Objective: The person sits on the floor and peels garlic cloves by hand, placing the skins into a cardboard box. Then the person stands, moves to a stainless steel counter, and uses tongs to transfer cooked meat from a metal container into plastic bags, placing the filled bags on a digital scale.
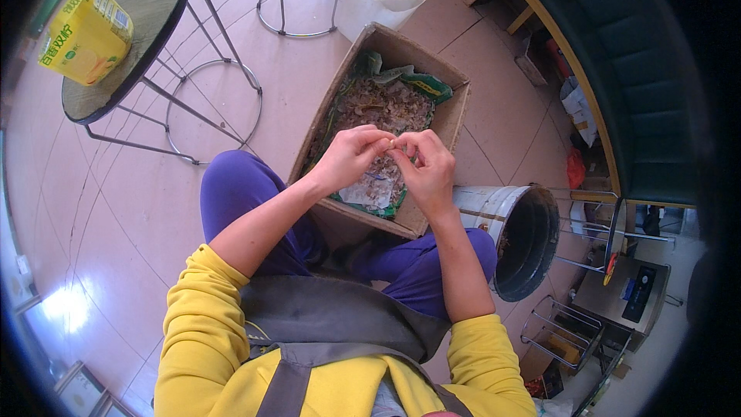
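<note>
Yellow sweatshirt [343, 388] up close, my left hand [353, 156] and right hand [426, 162] both pinch a tiny pale bit [392, 143], probably light, kinda fragile, so grip its ends gently.

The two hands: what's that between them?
In the head view, a small pale piece sits between the left hand and right hand, too small to identify.

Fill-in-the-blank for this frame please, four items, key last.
The left hand and right hand pinch a small pale thing above a box made of ____.
The stool bearing the yellow container is to the person's ____.
The sleeves are ____.
The pail beyond the box has a curved ____.

cardboard; left; yellow; handle
</note>
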`<state>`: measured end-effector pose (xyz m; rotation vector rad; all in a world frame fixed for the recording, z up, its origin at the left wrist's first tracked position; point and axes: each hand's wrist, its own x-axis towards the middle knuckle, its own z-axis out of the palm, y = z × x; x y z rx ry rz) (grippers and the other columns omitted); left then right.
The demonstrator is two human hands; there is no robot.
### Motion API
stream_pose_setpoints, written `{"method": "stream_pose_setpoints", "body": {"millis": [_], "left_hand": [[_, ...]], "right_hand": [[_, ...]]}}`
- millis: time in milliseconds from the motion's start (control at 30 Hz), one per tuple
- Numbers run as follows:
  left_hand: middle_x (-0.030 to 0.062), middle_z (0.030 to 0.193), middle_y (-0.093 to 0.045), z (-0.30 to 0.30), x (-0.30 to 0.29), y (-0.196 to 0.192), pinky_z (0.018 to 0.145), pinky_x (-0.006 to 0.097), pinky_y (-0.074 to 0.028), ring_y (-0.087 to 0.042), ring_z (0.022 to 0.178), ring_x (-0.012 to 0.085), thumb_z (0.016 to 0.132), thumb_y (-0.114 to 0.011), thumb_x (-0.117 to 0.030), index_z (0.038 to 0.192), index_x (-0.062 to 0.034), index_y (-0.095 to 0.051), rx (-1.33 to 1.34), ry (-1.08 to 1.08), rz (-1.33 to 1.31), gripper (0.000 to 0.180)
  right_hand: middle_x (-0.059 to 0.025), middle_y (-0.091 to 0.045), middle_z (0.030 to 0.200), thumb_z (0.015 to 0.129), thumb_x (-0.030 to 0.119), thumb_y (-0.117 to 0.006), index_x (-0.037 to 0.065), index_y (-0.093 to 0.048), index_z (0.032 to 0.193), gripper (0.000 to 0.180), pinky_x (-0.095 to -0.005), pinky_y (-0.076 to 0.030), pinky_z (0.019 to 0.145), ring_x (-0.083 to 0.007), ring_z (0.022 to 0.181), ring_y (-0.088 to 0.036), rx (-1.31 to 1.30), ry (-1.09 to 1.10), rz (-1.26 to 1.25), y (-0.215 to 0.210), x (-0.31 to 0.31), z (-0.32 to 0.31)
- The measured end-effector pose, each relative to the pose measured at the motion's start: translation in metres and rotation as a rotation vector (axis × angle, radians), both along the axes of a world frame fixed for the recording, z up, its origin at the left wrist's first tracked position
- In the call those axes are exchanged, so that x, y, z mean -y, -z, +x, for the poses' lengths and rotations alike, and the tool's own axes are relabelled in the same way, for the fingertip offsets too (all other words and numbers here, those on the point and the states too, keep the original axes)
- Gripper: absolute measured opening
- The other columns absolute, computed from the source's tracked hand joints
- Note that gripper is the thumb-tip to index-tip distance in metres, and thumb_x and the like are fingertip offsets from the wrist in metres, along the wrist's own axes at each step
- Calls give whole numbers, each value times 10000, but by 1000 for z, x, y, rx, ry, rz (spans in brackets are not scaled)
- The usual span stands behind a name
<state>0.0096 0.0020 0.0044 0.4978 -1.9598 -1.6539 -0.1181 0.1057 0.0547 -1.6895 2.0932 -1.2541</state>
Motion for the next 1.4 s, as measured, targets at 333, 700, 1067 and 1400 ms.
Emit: {"method": "stream_pose_setpoints", "body": {"millis": [333,700,1067,1400], "left_hand": [[100,814,-600,1,-1,-2,685,278,-466,-581,752,158,913,-564,-82,1014,36,-653,37,-25,-71,179],[-29,775,-587,-4,-4,13,609,207,-423,-508,719,33,974,-536,-218,1010,1,-661,23,-28,310,255],[-54,661,-521,-1,-3,1,513,201,-343,-429,592,19,967,-527,-264,897,-18,-652,90,1,387,285],[-69,672,-507,-1,-2,4,487,174,-306,-404,571,4,979,-518,-296,933,-46,-658,79,22,467,290]], "right_hand": [[-55,-510,712,718,28,-724,71,-621,830,158,-328,-443,556,-205,611,-530,-17,11,18,1,0,-1],[-52,-555,731,740,43,-729,62,-626,806,123,-304,-441,518,-173,599,-545,46,32,43,-3,2,2],[-71,-577,774,803,68,-695,48,-640,851,76,-304,-443,512,-183,630,-589,-66,6,-33,1,3,-3],[-38,-567,754,765,19,-693,56,-674,905,145,-247,-415,491,-124,583,-543,-61,44,-8,-5,-2,-3]]}}
